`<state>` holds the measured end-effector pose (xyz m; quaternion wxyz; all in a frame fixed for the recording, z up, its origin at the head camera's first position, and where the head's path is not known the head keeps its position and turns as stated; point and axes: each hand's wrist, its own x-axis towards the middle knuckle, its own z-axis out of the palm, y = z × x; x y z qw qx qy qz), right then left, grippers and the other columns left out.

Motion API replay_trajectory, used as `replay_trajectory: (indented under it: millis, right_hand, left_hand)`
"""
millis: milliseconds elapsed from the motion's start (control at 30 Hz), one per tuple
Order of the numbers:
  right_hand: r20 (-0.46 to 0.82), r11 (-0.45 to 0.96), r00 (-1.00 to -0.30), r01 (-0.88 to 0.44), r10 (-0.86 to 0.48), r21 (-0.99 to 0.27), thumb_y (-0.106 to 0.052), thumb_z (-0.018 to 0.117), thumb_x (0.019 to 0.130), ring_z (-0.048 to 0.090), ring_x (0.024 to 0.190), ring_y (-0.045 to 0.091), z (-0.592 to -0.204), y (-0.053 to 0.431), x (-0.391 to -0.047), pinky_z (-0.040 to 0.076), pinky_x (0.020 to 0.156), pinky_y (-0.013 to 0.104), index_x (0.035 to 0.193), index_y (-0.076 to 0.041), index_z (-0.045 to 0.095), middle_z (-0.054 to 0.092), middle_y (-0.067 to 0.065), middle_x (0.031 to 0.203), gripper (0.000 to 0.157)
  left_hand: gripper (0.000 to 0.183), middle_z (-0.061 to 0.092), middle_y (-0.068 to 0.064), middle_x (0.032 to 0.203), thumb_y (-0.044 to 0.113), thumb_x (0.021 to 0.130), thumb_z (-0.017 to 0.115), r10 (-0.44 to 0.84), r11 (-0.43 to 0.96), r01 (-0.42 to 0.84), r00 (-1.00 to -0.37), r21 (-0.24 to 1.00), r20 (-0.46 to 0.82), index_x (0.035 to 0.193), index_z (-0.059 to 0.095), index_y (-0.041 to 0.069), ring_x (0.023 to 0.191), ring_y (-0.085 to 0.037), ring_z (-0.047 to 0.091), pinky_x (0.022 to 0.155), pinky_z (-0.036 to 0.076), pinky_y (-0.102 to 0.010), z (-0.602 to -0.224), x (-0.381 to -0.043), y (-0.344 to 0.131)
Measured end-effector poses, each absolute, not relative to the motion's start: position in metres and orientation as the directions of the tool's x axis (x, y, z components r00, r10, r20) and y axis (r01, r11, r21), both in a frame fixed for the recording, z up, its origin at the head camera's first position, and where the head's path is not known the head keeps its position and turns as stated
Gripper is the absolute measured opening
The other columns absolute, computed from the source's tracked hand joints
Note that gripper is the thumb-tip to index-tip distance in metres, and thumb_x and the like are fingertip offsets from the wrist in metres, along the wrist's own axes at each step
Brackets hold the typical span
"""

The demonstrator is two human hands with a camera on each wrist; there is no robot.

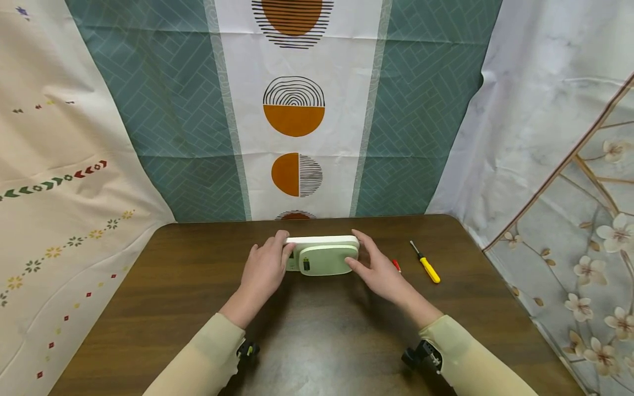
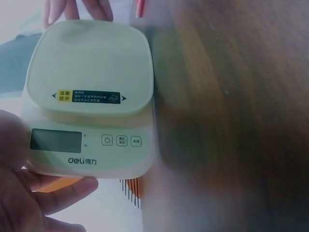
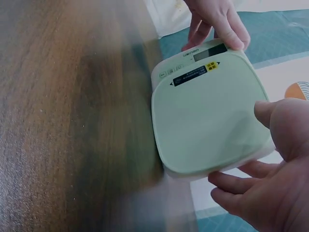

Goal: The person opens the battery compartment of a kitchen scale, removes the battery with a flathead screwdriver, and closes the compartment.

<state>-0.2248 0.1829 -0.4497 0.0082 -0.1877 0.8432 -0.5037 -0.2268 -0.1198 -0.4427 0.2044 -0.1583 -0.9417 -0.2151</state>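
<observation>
A pale green kitchen scale [image 1: 329, 261] stands tipped up on its long edge at the tabletop, its weighing plate facing me. My left hand [image 1: 264, 267] grips the display end, thumb on the front and fingers behind. At the opposite end my right hand [image 1: 381, 272] holds it, thumb against the plate and fingers round the back edge. The left wrist view shows the blank display [image 2: 56, 140], a row of buttons [image 2: 121, 140] and a black-and-yellow label [image 2: 89, 96] on the plate. In the head view the scale's back is hidden.
To the right of the scale, a screwdriver [image 1: 428, 268] with a yellow handle lies on the brown wooden table [image 1: 198, 286]. A small red item [image 1: 397, 265] shows beside my right hand. Patterned cloths [image 1: 416, 110] hang behind and at both sides.
</observation>
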Motion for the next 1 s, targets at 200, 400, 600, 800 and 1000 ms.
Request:
replay_trajectory:
  millis: [200,400,600,800,1000]
  right_hand:
    - [0.189,0.429,-0.934,-0.311,-0.304,-0.848,-0.027,0.073,0.110,0.054,0.149,0.042,-0.449,0.185,-0.224,0.049,0.115,0.061,0.176,-0.018,0.024,0.048,0.021,0.165,0.082]
    - [0.177,0.408,-0.941,-0.287,-0.287,-0.866,-0.023,0.073,0.110,0.050,0.151,0.044,-0.446,0.185,-0.225,0.047,0.116,0.064,0.176,-0.014,0.025,0.048,0.025,0.164,0.081]
    - [0.109,0.367,-0.956,-0.208,-0.273,-0.907,-0.025,0.069,0.112,0.047,0.153,0.048,-0.441,0.185,-0.225,0.047,0.115,0.065,0.176,-0.015,0.025,0.045,0.025,0.167,0.078]
    - [0.056,0.414,-0.961,-0.169,-0.271,-0.894,-0.032,0.068,0.113,0.046,0.154,0.046,-0.439,0.184,-0.223,0.045,0.118,0.063,0.178,-0.019,0.019,0.037,0.022,0.173,0.082]
    - [0.030,0.369,-0.960,-0.136,-0.280,-0.919,-0.029,0.067,0.114,0.046,0.154,0.047,-0.433,0.182,-0.223,0.043,0.120,0.064,0.179,-0.015,0.017,0.036,0.024,0.174,0.083]
  left_hand:
    - [0.026,0.063,-0.011,0.095,0.033,0.118,0.053,0.195,0.846,0.365,-0.890,0.389,0.411,0.132,0.055,0.011,0.072,-0.030,0.058,0.065,0.054,-0.052,-0.440,-0.231,-0.117]
    - [0.026,0.064,-0.011,0.096,0.033,0.119,0.052,0.196,0.848,0.351,-0.904,0.397,0.381,0.135,0.054,0.012,0.077,-0.030,0.060,0.065,0.054,-0.053,-0.437,-0.233,-0.116]
    - [0.032,0.069,-0.014,0.107,0.036,0.120,0.048,0.184,0.863,0.316,-0.924,0.394,0.336,0.143,0.054,0.015,0.089,-0.032,0.065,0.071,0.057,-0.056,-0.433,-0.237,-0.114]
    - [0.030,0.068,-0.013,0.105,0.036,0.120,0.048,0.175,0.875,0.283,-0.942,0.393,0.287,0.140,0.055,0.015,0.090,-0.032,0.066,0.073,0.058,-0.057,-0.429,-0.239,-0.112]
    - [0.025,0.065,-0.010,0.095,0.036,0.120,0.049,0.186,0.893,0.280,-0.943,0.354,0.277,0.131,0.056,0.014,0.084,-0.030,0.064,0.069,0.057,-0.054,-0.426,-0.241,-0.114]
